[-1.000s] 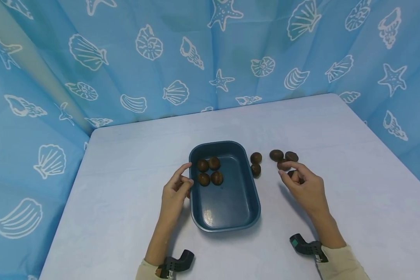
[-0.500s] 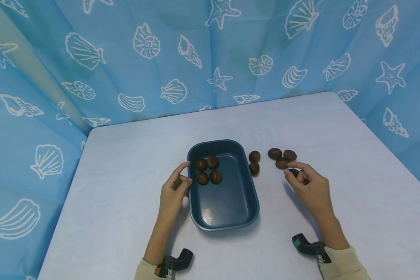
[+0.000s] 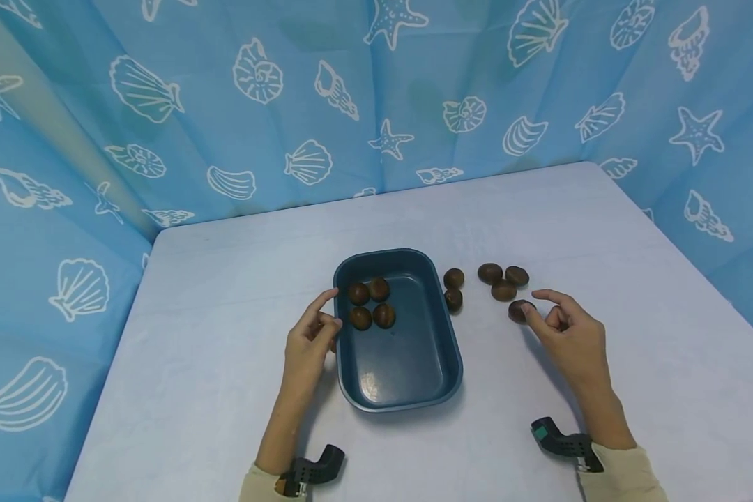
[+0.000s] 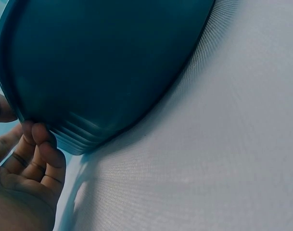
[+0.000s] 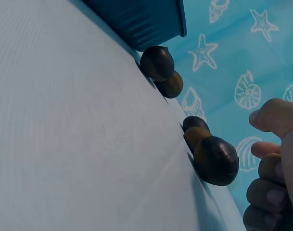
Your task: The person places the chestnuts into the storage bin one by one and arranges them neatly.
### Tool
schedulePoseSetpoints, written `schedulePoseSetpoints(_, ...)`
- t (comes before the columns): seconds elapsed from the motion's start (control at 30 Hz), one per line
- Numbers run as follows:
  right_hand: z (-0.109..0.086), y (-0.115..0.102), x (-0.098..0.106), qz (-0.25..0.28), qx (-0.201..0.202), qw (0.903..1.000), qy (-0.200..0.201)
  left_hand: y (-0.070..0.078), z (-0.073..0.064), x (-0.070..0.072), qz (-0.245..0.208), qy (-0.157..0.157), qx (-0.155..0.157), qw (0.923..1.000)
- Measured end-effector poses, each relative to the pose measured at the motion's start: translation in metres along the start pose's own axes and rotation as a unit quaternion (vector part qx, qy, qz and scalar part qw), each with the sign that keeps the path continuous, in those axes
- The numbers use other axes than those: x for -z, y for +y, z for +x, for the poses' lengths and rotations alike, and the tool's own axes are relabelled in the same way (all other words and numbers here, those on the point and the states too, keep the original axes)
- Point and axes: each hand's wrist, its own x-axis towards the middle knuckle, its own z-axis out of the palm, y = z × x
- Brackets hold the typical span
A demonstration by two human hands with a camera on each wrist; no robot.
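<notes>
My left hand (image 3: 307,345) grips the left side of the dark blue tray (image 3: 408,380), thumb at the rim and curled fingers (image 4: 49,154) against its outer wall. Inside the tray's far left corner sit several brown chestnuts (image 3: 384,316) in a tight group. To the right, a single chestnut (image 3: 521,312) lies on the table beside the thumb of my right hand (image 3: 574,341). That hand's thumb and forefinger are spread apart with nothing between them; its other fingers are bent. In the right wrist view the glossy nearest chestnut (image 5: 216,161) stands apart from the fingers.
Just beyond the lone chestnut lies a cluster of three more chestnuts (image 3: 504,290). A pair of chestnuts (image 3: 454,279) rests close against the tray's right side. All stand on a white-covered table (image 3: 226,293), with a blue shell-patterned curtain (image 3: 351,104) behind its far edge.
My right hand has drawn back to the right, uncovering the lone chestnut that was partly hidden under its fingers. The left hand keeps its place at the tray. The head view has shifted slightly.
</notes>
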Motion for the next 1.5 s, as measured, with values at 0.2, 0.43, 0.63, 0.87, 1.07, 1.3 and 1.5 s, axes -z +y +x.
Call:
schedulePoseSetpoints(0.2, -0.002, 0.008, 0.003, -0.029, -0.008, 0.9994, -0.015, 0.015, -0.004, 0.001, -0.005, -0.005, 0.011, 0.9999)
schedulePoseSetpoints(0.43, -0.003, 0.009, 0.003, -0.04, 0.0, 0.9985, -0.039, 0.036, -0.01, 0.001, 0.0, -0.008, 0.022, 0.9997)
schedulePoseSetpoints(0.63, -0.003, 0.009, -0.001, -0.07, -0.012, 0.9953, -0.066, 0.038, -0.01, 0.0, 0.006, -0.007, 0.023, 0.9997)
schedulePoseSetpoints(0.87, -0.001, 0.007, -0.004, -0.1, -0.019, 0.9916, -0.08, 0.037, -0.009, 0.0, 0.008, -0.006, 0.025, 0.9996)
schedulePoseSetpoints(1.07, 0.0, 0.003, -0.003, -0.124, -0.027, 0.988, -0.088, 0.036, -0.009, 0.0, 0.007, -0.005, 0.026, 0.9996)
schedulePoseSetpoints(1.3, 0.001, 0.002, -0.005, -0.144, -0.023, 0.9854, -0.088, 0.035, -0.008, 0.0, 0.002, -0.004, 0.02, 0.9998)
schedulePoseSetpoints(1.5, 0.002, 0.003, -0.005, -0.15, -0.025, 0.9841, -0.092, 0.035, -0.009, 0.0, -0.002, -0.009, 0.023, 0.9997)
